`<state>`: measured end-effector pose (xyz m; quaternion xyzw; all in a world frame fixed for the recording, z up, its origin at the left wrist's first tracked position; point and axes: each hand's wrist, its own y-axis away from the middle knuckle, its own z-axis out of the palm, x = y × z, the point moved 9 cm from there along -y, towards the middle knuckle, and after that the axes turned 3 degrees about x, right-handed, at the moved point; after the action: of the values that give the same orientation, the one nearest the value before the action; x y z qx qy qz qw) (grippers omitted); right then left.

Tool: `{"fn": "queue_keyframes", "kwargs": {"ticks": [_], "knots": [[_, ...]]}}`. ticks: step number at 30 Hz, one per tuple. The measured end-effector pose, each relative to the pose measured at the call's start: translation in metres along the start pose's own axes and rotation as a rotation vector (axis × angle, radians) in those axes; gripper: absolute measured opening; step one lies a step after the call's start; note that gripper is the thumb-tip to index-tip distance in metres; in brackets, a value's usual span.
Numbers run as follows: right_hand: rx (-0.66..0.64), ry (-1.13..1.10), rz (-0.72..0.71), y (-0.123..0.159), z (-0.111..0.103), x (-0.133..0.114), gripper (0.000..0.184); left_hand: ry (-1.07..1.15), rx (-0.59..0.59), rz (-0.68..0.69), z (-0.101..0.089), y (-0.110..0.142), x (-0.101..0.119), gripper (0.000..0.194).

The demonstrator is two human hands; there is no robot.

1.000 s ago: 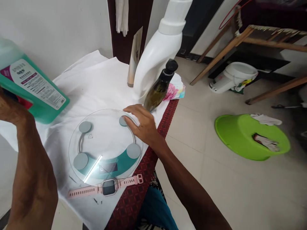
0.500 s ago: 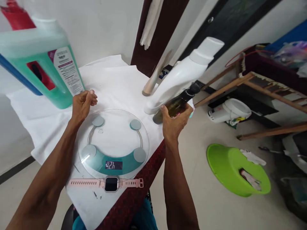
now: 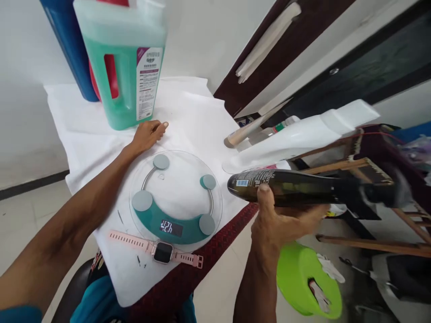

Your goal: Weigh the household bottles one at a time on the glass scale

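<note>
My right hand (image 3: 281,224) is wrapped round a dark green pump bottle (image 3: 296,186) with a black top, its pump end blurred. The bottle is tilted over toward the right, in front of a white bottle (image 3: 286,146). My left hand (image 3: 150,134), fingers curled in with nothing visible in them, rests on the white cloth beside a jug of green liquid (image 3: 126,89). Between the hands lies a round glass bathroom scale (image 3: 180,193) with a lit display. A smartwatch with a pink strap (image 3: 163,252) lies at the scale's near edge.
Behind the jug stands a blue bottle (image 3: 69,49) with something red. A tan roll or tube (image 3: 249,130) and a clear bottle (image 3: 281,128) stand near the table's right corner. On the floor is a green tub (image 3: 296,282) holding gloves; a wooden rack (image 3: 370,244) stands at right.
My right hand has lifted the dark bottle off the cloth and tipped it further to the right. My left hand stays by the jug. The camera view has turned and shifted.
</note>
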<state>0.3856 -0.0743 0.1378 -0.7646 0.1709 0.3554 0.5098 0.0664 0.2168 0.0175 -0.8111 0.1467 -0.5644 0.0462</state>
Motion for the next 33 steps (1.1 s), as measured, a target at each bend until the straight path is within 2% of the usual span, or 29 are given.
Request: {"fn": "queue_keyframes", "kwargs": {"ticks": [2,4,7,10,13,17,21,23,27,30,33], "knots": [[-0.134,-0.06,-0.06,0.01,0.016,-0.024,0.084,-0.024,0.002,0.009,0.001,-0.001,-0.002,0.058],[-0.285,-0.083,-0.063,0.026,0.042,-0.036,0.084,-0.03,-0.001,0.01,0.002,-0.002,-0.003,0.058],[-0.475,-0.099,-0.04,0.053,0.081,-0.045,0.084,-0.035,-0.008,0.02,0.004,-0.002,-0.004,0.056],[-0.596,-0.12,-0.006,0.073,0.107,-0.048,0.08,-0.073,-0.007,0.048,0.005,-0.001,-0.003,0.053],[-0.655,-0.094,0.006,0.079,0.117,-0.052,0.08,-0.107,-0.013,0.066,0.007,-0.001,-0.002,0.049],[-0.695,-0.055,-0.039,0.076,0.116,-0.058,0.087,-0.098,-0.019,0.084,0.008,-0.002,-0.005,0.051],[-0.767,-0.193,-0.083,0.069,0.111,-0.057,0.083,-0.046,-0.009,0.085,0.009,-0.004,-0.012,0.052],[-0.704,-0.237,-0.048,0.055,0.103,-0.042,0.077,-0.031,-0.009,0.077,0.009,-0.004,-0.014,0.051],[-0.477,-0.077,0.123,0.025,0.086,0.021,0.063,-0.029,-0.002,0.062,0.009,-0.004,-0.012,0.043],[-0.494,-0.064,0.232,0.024,0.09,0.063,0.063,-0.05,0.011,0.057,0.007,-0.002,-0.009,0.036],[-0.541,-0.088,0.292,0.033,0.099,0.09,0.066,-0.086,0.015,0.067,0.006,-0.001,-0.005,0.034]]}}
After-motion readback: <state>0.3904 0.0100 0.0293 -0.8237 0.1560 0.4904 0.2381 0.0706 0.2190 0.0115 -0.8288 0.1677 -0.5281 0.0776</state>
